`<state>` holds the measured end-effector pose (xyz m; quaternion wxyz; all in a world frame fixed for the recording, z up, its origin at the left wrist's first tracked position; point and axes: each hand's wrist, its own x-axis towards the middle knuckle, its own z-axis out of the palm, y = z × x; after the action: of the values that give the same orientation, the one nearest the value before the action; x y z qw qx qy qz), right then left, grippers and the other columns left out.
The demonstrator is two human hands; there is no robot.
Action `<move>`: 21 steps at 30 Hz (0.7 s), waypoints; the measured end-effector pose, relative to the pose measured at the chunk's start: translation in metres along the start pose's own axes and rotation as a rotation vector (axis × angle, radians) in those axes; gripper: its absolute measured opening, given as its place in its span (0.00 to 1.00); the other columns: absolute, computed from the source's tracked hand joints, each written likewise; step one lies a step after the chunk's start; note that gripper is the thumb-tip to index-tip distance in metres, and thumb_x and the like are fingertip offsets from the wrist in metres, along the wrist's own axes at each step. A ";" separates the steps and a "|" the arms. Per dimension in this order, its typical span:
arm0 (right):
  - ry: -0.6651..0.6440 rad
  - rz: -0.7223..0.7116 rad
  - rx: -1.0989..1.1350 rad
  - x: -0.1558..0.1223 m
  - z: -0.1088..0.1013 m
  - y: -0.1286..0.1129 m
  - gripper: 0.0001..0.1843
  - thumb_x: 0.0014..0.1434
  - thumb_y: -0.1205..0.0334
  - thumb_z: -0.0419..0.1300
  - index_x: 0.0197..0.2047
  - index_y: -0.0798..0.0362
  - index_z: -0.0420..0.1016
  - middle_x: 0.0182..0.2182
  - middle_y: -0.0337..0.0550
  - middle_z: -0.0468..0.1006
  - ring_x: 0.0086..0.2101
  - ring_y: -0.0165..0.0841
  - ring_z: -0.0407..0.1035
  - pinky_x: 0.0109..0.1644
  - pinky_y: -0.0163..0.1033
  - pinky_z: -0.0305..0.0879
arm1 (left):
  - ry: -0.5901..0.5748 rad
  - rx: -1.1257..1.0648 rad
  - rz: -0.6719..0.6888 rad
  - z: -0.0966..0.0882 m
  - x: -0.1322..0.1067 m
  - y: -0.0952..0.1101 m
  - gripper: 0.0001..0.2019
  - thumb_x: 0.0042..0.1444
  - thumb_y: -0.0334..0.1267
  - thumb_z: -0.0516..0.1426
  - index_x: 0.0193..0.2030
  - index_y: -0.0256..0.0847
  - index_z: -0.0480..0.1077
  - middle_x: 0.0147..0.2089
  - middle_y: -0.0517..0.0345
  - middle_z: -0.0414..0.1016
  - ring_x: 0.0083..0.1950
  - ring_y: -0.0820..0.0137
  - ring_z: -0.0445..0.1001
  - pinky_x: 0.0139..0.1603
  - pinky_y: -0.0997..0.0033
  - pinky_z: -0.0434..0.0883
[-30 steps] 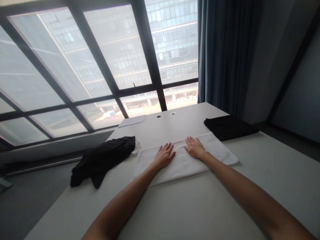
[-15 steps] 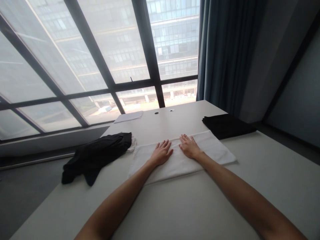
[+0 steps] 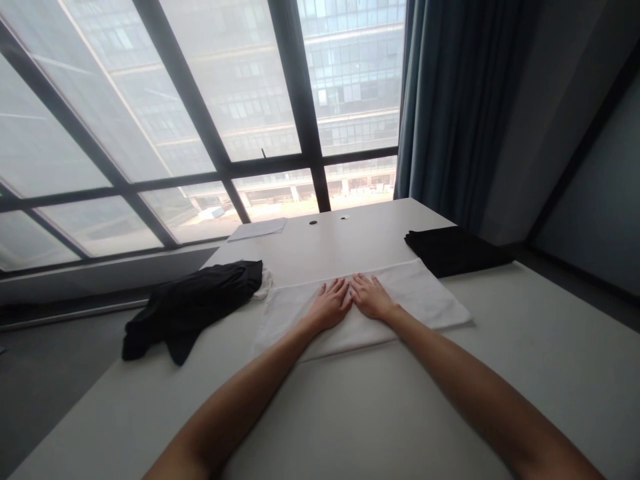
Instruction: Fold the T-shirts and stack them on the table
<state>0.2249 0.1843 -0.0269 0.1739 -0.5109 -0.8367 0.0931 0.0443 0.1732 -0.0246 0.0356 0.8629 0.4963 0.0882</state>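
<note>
A folded white cloth (image 3: 425, 300) lies flat across the middle of the white table (image 3: 380, 413). My left hand (image 3: 331, 305) rests palm down on it, fingers stretched out and open. My right hand (image 3: 369, 295) lies flat beside it, also open, and the two hands almost touch at the cloth's centre. Neither hand holds anything. A crumpled black garment (image 3: 193, 307) sits at the table's left edge, just left of the white cloth. A neatly folded black cloth (image 3: 453, 250) lies at the far right.
A white sheet of paper (image 3: 257, 229) lies at the table's far edge near two small cable holes (image 3: 313, 222). Large windows run behind the table, with a dark blue curtain (image 3: 450, 107) at the right. Grey floor drops away on the left.
Both hands have slid inward along the white cloth toward each other, closing the gap between them. The camera has shifted slightly.
</note>
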 end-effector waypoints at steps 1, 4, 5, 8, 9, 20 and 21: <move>0.004 0.003 0.011 0.000 -0.001 0.000 0.29 0.71 0.56 0.43 0.71 0.57 0.57 0.71 0.54 0.54 0.71 0.42 0.45 0.71 0.56 0.40 | -0.004 0.003 0.004 0.001 0.000 -0.001 0.30 0.71 0.50 0.42 0.75 0.41 0.50 0.77 0.47 0.48 0.77 0.59 0.45 0.74 0.49 0.45; 0.109 0.050 0.067 0.002 -0.014 0.006 0.29 0.70 0.57 0.46 0.70 0.59 0.59 0.71 0.54 0.56 0.70 0.41 0.45 0.72 0.52 0.41 | -0.022 0.015 0.016 0.003 0.002 -0.005 0.30 0.70 0.51 0.43 0.75 0.40 0.51 0.77 0.47 0.47 0.77 0.59 0.44 0.74 0.49 0.44; 0.148 0.092 0.100 0.003 -0.022 0.010 0.29 0.69 0.57 0.47 0.70 0.59 0.60 0.70 0.53 0.58 0.70 0.40 0.47 0.72 0.50 0.42 | -0.026 0.016 0.016 0.003 0.002 -0.006 0.30 0.70 0.51 0.43 0.75 0.40 0.51 0.77 0.47 0.46 0.77 0.59 0.44 0.74 0.49 0.44; 0.222 0.266 0.194 0.000 -0.052 0.036 0.26 0.67 0.58 0.52 0.64 0.59 0.69 0.65 0.55 0.68 0.65 0.41 0.60 0.68 0.43 0.53 | -0.027 0.014 0.013 0.003 0.003 -0.007 0.30 0.70 0.51 0.43 0.74 0.40 0.52 0.77 0.47 0.46 0.77 0.58 0.44 0.74 0.49 0.44; 0.225 0.315 0.204 -0.003 -0.064 0.048 0.24 0.66 0.59 0.53 0.61 0.61 0.72 0.61 0.57 0.72 0.61 0.42 0.65 0.64 0.42 0.58 | -0.025 0.014 0.013 0.003 0.003 -0.007 0.30 0.70 0.51 0.43 0.74 0.39 0.52 0.77 0.47 0.46 0.77 0.58 0.44 0.74 0.49 0.44; 0.103 0.729 0.403 -0.062 -0.140 0.143 0.09 0.61 0.62 0.61 0.39 0.59 0.79 0.31 0.48 0.81 0.28 0.30 0.74 0.29 0.31 0.68 | -0.032 0.009 -0.007 -0.002 0.002 -0.002 0.30 0.70 0.50 0.43 0.74 0.39 0.53 0.77 0.47 0.46 0.77 0.59 0.44 0.74 0.51 0.44; 0.087 0.752 0.421 -0.065 -0.143 0.144 0.09 0.62 0.62 0.61 0.40 0.59 0.78 0.32 0.48 0.81 0.27 0.30 0.74 0.29 0.32 0.69 | -0.038 0.010 -0.010 -0.003 0.002 -0.001 0.30 0.70 0.50 0.43 0.74 0.39 0.53 0.77 0.47 0.46 0.77 0.58 0.44 0.74 0.51 0.44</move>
<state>0.4254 0.1896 0.0440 0.2632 -0.7371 -0.5469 0.2970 0.0441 0.1756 -0.0213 0.0409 0.8621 0.5004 0.0691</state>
